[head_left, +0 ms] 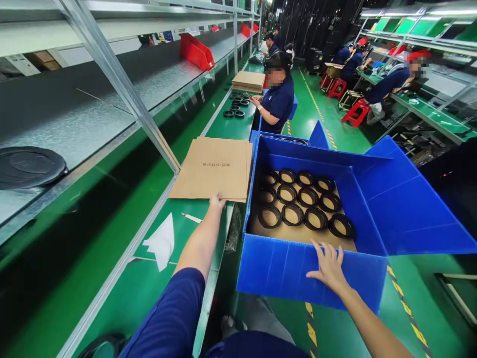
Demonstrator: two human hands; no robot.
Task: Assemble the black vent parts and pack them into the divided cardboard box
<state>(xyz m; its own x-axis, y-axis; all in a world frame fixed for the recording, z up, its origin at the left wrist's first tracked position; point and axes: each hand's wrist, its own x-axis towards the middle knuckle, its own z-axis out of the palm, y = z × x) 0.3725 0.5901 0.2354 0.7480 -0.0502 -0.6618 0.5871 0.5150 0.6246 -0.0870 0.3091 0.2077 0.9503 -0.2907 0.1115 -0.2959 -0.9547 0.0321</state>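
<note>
My left hand point(217, 200) is closed on the near edge of a brown cardboard sheet point(208, 174) with printed characters, lying on another sheet on the green bench. The fingers under the sheet are hidden. With fingers spread, my right hand point(328, 264) is at the near flap point(276, 266) of an open blue corrugated-plastic box point(368, 209), holding nothing; whether it presses on the flap I cannot tell. Inside the box, several black rings point(292, 215) sit in rows on a cardboard layer point(298, 236).
A white cloth or paper point(162, 243) and a white pen-like item point(192, 218) lie on the bench point(145, 283). A slanted metal post point(119, 79) rises at the left. Beyond the box, a co-worker point(278, 99) handles something near more black rings point(238, 105) and stacked cardboard point(249, 80).
</note>
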